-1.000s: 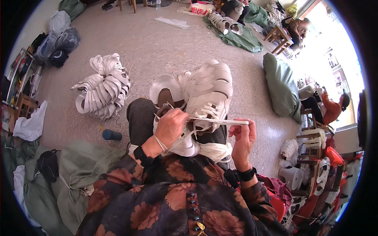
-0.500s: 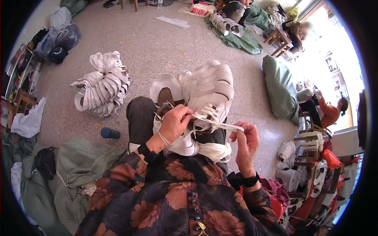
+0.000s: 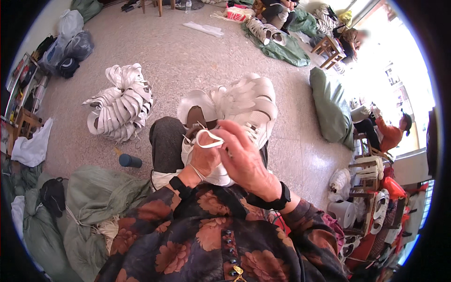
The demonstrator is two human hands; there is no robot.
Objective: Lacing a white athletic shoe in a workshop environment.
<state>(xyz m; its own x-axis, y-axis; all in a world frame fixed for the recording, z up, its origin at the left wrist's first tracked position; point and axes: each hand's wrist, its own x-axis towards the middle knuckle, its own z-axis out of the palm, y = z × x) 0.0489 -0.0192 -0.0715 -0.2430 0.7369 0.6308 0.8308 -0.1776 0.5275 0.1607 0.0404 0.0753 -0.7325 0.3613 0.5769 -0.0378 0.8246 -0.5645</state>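
Long green sack: on the floor, right of the lap shoes. The lap shoes, white and nested in a bundle, sit across your legs. Keep that bundle braced between your legs so both hands can go to the lace. Second white shoe bundle: on the floor, left of the lap shoes, well apart.

Your right hand crosses over the near side of the lap shoes, index reaching left, the other fingers curled; lace runs up to about its thumb, but can't tell if it's pinching. Your left hand is also at their near side, fingers bunched, tips covered by the right; can't tell if they press on anything.

To work the lace well: keep it flat, no twist, let one hand anchor while the other guides, hold the loop open, draw evenly. Watch that your crossed fingers don't snag it or hide the spot you're working on.

Blue bottle: floor, left of the lap shoes and nearer you.

White lace: open loop at the near left of the lap shoes, over the left hand's fingers, just left of the right thumb. Where its ends go: hidden.
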